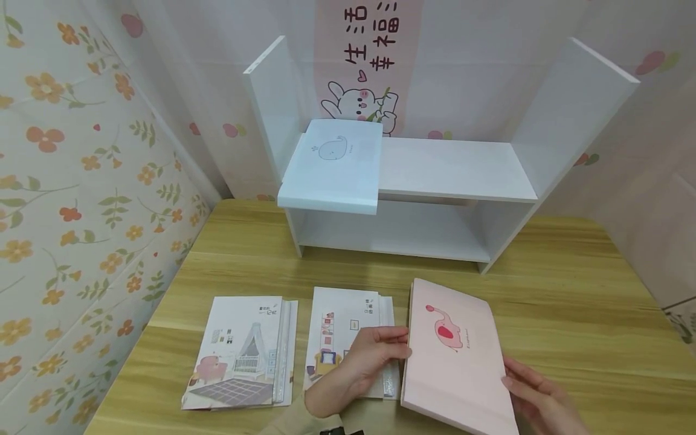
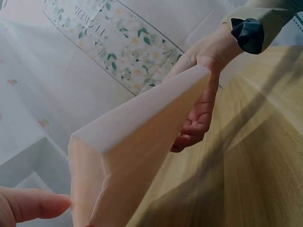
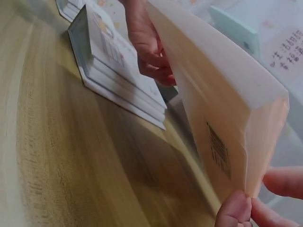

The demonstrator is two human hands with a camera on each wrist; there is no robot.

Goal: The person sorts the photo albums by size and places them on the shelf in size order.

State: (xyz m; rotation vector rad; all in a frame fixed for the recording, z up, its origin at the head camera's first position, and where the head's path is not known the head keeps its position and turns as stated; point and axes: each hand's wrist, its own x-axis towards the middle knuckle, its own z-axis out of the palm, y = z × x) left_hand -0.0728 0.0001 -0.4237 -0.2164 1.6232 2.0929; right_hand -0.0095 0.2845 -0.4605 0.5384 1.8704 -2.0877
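Pink elephant book (image 1: pixel 457 374): smooth cover, soft sheen, paper or thin plastic. Whale book (image 1: pixel 331 181): smooth, faintly glossy. Shelf (image 1: pixel 457 166): smooth matt board. Table (image 1: pixel 587 302): wood-grain, satin. Left curtain (image 1: pixel 81 181), far curtain (image 1: pixel 478 66): printed cloth.

Orange-flowered curtain (image 1: pixel 81 181) at left, pink panel (image 1: pixel 367 65) with rabbit on white back curtain (image 1: pixel 462 78)

Left hand (image 1: pixel 371 357) and right hand (image 1: pixel 538 396) are holding a pink book (image 1: pixel 457 362). A pale blue book (image 1: pixel 334 169) is lying on a white shelf (image 1: pixel 457 169), while two book stacks (image 1: pixel 236 350) are resting on the desk (image 1: pixel 587 290).
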